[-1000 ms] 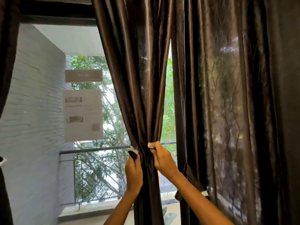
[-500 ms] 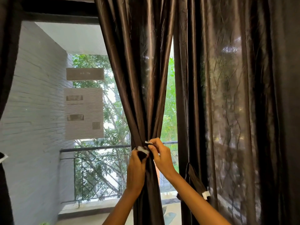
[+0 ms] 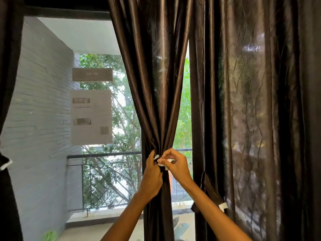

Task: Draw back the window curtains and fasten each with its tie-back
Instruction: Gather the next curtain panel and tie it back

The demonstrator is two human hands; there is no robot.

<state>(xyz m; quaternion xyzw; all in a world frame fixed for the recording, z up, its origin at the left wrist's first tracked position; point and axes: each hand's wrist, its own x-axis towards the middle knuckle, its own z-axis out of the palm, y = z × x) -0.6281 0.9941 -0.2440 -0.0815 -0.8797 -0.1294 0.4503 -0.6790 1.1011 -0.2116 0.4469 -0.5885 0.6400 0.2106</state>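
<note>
A dark brown satin curtain panel [image 3: 152,84] hangs in the middle of the window, gathered into a narrow bunch at waist height. A dark tie-back with white ends [image 3: 160,162] wraps that bunch. My left hand [image 3: 152,176] grips one end from the left. My right hand [image 3: 175,164] pinches the other white end from the right, and the two ends overlap between my fingers. A second, wider curtain panel [image 3: 251,119] hangs loose on the right, its own tie-back [image 3: 215,195] dangling unfastened with a white tip.
Another dark curtain [image 3: 7,119] at the far left edge has a tie-back with a white end [image 3: 6,164]. Behind the glass are a grey brick wall [image 3: 38,110], a balcony railing [image 3: 104,155], trees and paper notices [image 3: 91,117] stuck on the pane.
My hands have come together at the front of the gathered curtain, bringing the tie-back's two white ends from apart to overlapping. The view has shifted slightly.
</note>
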